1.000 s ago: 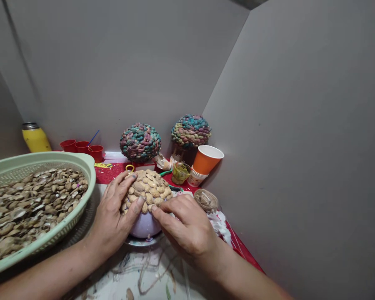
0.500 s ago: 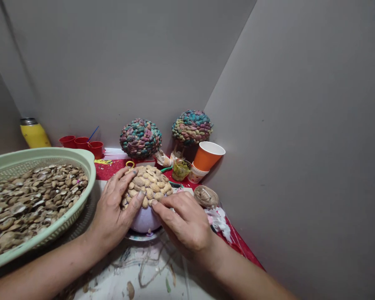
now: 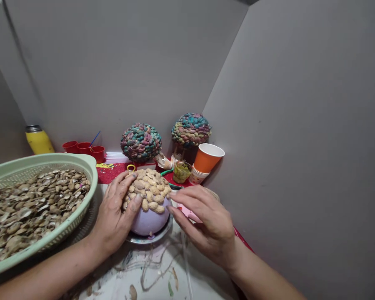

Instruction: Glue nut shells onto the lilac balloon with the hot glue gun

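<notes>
A purple balloon (image 3: pixel 150 221) sits in a shallow dish (image 3: pixel 164 234), its upper part covered with peanut shells (image 3: pixel 151 187). My left hand (image 3: pixel 117 206) is curved around the balloon's left side, fingers over the shells and thumb against the front. At the right side, my right hand (image 3: pixel 203 223) has its thumb and forefinger parted, with the fingertips close to the outermost shells; nothing shows between them. Whether those tips touch the shells I cannot tell. Behind the right fingers lies a pink object (image 3: pixel 189 213), partly hidden.
A green basket (image 3: pixel 92 179) full of shells stands at left. Behind are a yellow bottle (image 3: pixel 40 141), red cups (image 3: pixel 97 154), two coloured shell-covered balls (image 3: pixel 141 142), an orange paper cup (image 3: pixel 204 160) and a clear cup (image 3: pixel 181 173). Grey walls enclose the back and right.
My right hand has drawn back to the right and its thumb and forefinger have parted. My left hand stays on the balloon. The view has tilted slightly upward.
</notes>
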Demonstrator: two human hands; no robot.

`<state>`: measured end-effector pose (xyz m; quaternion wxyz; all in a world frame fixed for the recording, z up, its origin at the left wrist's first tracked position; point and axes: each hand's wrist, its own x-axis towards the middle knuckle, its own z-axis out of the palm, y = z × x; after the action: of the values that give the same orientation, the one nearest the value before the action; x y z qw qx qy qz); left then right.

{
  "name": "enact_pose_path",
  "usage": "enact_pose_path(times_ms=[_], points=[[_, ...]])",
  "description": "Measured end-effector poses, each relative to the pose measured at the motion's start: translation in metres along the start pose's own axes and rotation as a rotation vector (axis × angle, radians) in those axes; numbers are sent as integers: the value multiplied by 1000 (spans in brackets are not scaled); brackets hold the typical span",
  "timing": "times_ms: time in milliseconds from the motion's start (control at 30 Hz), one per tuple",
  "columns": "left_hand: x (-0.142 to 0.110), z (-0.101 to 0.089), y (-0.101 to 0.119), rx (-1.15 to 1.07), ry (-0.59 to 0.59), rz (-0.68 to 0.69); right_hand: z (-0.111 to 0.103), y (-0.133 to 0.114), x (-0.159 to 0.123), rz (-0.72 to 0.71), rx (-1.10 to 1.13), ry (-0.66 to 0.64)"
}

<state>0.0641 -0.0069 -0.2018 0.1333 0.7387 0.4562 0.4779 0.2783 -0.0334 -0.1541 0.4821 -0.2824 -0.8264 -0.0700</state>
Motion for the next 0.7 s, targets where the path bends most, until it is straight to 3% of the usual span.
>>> enact_pose_path(times_ms=[67,300,467,700], points=[[-1,0,-1,-8,-4,-11,3,9,-3,38,41,-24],[-3,3,-6,0,-25,-46,26,46,-22,308,296,-317],[-4,3,-6,-7,-11,-40,33,53,-25,360,369,-298],[-4,5,-10,-3,3,-16,38,56,-24,317,400,-212]])
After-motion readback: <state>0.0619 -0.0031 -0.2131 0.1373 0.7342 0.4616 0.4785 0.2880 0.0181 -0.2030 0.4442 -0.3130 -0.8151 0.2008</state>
